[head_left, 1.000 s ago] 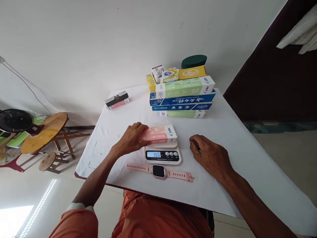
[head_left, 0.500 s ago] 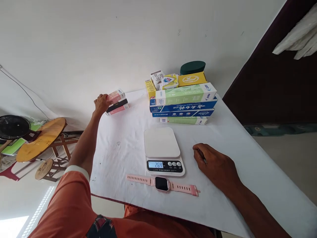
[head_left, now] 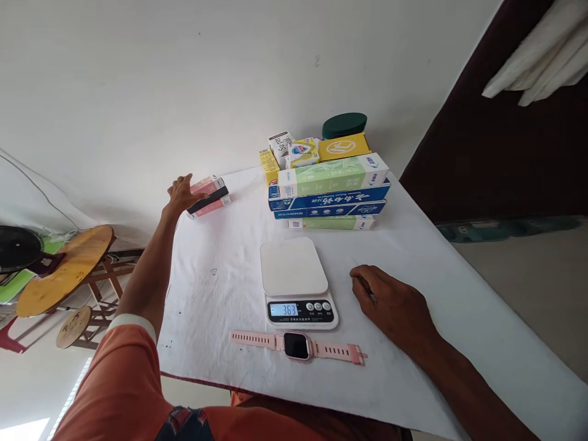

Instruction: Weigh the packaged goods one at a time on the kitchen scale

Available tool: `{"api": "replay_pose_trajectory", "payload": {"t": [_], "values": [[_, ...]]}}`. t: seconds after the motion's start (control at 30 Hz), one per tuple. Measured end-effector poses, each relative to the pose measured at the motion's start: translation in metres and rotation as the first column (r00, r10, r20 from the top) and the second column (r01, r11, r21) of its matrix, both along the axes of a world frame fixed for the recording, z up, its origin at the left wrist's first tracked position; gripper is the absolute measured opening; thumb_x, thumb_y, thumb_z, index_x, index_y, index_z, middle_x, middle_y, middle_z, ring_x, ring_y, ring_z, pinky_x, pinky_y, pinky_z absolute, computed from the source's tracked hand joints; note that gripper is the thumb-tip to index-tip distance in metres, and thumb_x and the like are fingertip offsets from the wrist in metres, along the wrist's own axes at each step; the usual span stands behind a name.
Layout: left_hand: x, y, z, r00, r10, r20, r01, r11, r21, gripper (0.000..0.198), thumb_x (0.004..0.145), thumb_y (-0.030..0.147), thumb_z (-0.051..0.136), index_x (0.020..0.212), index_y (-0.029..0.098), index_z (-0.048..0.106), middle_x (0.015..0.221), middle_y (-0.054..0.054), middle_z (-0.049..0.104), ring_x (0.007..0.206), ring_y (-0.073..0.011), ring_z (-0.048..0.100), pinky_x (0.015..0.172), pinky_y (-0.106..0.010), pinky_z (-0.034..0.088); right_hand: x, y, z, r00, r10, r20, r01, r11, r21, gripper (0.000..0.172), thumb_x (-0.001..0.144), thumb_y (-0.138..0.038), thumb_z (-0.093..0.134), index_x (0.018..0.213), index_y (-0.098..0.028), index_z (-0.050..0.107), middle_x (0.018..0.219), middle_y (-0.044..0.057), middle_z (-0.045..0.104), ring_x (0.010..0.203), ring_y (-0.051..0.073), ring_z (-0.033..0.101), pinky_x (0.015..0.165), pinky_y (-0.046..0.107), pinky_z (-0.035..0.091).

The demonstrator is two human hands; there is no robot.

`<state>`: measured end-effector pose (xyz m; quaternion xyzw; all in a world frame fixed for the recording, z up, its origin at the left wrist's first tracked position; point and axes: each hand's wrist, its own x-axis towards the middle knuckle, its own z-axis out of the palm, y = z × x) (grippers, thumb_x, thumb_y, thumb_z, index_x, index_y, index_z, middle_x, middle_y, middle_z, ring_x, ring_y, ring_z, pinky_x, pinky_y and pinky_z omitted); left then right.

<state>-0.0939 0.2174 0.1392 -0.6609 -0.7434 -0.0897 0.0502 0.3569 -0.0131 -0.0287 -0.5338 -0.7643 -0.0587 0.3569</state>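
Observation:
My left hand (head_left: pixel 181 195) is at the far left of the table, fingers spread, its thumb resting on a small stack of pink and black boxes (head_left: pixel 210 193). In front of me stands a white kitchen scale (head_left: pixel 294 266) with a bare platform. Its lit display (head_left: pixel 283 310) reads 363, with a small minus mark at its left. Below the scale a pink-strapped smartwatch (head_left: pixel 296 346) lies flat with a dark screen. My right hand (head_left: pixel 392 303) rests on the table right of the scale, fingers curled; whatever may be inside is hidden.
Green and blue toothpaste boxes (head_left: pixel 328 196) are stacked behind the scale. Behind them are a yellow box (head_left: pixel 344 147), smaller packages and a dark green round-topped object (head_left: pixel 344 125) by the wall. A wooden round table (head_left: pixel 68 269) with a black fan (head_left: pixel 18 251) stands at left.
My left hand's fingers have spread from around the pink and black boxes. The scale's reading has gone from 264 to 363. The whole view has shifted slightly; my right hand stays put.

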Motion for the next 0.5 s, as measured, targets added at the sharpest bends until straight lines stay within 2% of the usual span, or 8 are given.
{"api": "replay_pose_trajectory", "payload": {"t": [0.07,0.13,0.23,0.3,0.37,0.43,0.5], "values": [[0.017,-0.007,0.003,0.995,-0.094,0.026,0.091,0.989,0.118,0.084,0.084,0.050,0.079,0.156,0.023,0.045,0.158,-0.023,0.050,0.152,-0.0453,0.040,0.121,-0.064,0.032,-0.001,0.001,0.000,1.000,0.000,-0.003,0.000,1.000,-0.008,0.020,0.101,-0.016,0.046,0.089,-0.021,0.061,0.077,0.000,0.071,0.052,0.012,0.055,0.052,0.026,0.038],[0.044,-0.017,0.005,0.968,-0.245,0.055,0.227,0.947,0.226,0.079,0.086,0.053,0.078,0.154,0.025,0.048,0.153,-0.020,0.054,0.148,-0.0428,0.045,0.120,-0.062,0.035,-0.002,0.001,0.000,1.000,-0.003,-0.007,0.002,1.000,-0.020,0.019,0.100,-0.016,0.047,0.087,-0.021,0.061,0.075,0.000,0.070,0.052,0.012,0.054,0.052,0.027,0.036],[0.099,-0.035,0.006,0.849,-0.523,0.076,0.482,0.826,0.293,0.073,0.092,0.065,0.070,0.150,0.026,0.051,0.148,-0.017,0.059,0.139,-0.0368,0.054,0.116,-0.055,0.042,-0.002,0.001,0.000,1.000,-0.015,-0.015,0.014,0.998,-0.058,0.018,0.099,-0.016,0.048,0.088,-0.021,0.062,0.075,0.000,0.069,0.053,0.013,0.054,0.054,0.027,0.036],[0.138,-0.044,0.003,0.759,-0.645,0.085,0.605,0.748,0.273,0.075,0.093,0.072,0.065,0.149,0.024,0.052,0.146,-0.017,0.060,0.136,-0.0348,0.056,0.114,-0.052,0.044,-0.002,0.000,0.000,1.000,-0.021,-0.015,0.020,0.996,-0.085,0.019,0.099,-0.016,0.047,0.089,-0.021,0.062,0.077,0.001,0.070,0.056,0.013,0.056,0.055,0.027,0.036],[0.170,-0.048,0.000,0.728,-0.678,0.096,0.642,0.725,0.250,0.077,0.091,0.074,0.066,0.148,0.023,0.052,0.144,-0.017,0.059,0.136,-0.0355,0.056,0.112,-0.052,0.045,-0.002,-0.001,0.000,1.000,-0.026,-0.013,0.025,0.994,-0.105,0.019,0.099,-0.016,0.047,0.089,-0.021,0.062,0.078,0.002,0.071,0.058,0.014,0.058,0.056,0.027,0.036],[0.193,-0.047,-0.002,0.743,-0.660,0.114,0.626,0.745,0.233,0.073,0.090,0.072,0.069,0.141,0.021,0.055,0.140,-0.018,0.061,0.132,-0.0363,0.058,0.107,-0.052,0.047,-0.002,-0.002,0.001,1.000,-0.030,-0.008,0.029,0.992,-0.122,0.019,0.099,-0.016,0.047,0.089,-0.021,0.063,0.079,0.002,0.071,0.060,0.015,0.059,0.057,0.027,0.036],[0.205,-0.042,-0.004,0.757,-0.637,0.146,0.606,0.767,0.208,0.064,0.090,0.065,0.073,0.133,0.020,0.059,0.133,-0.017,0.064,0.123,-0.0349,0.062,0.102,-0.051,0.051,-0.002,-0.002,0.002,0.999,-0.034,-0.001,0.034,0.989,-0.146,0.020,0.099,-0.015,0.046,0.089,-0.020,0.063,0.080,0.003,0.071,0.060,0.015,0.059,0.056,0.027,0.035]]}}
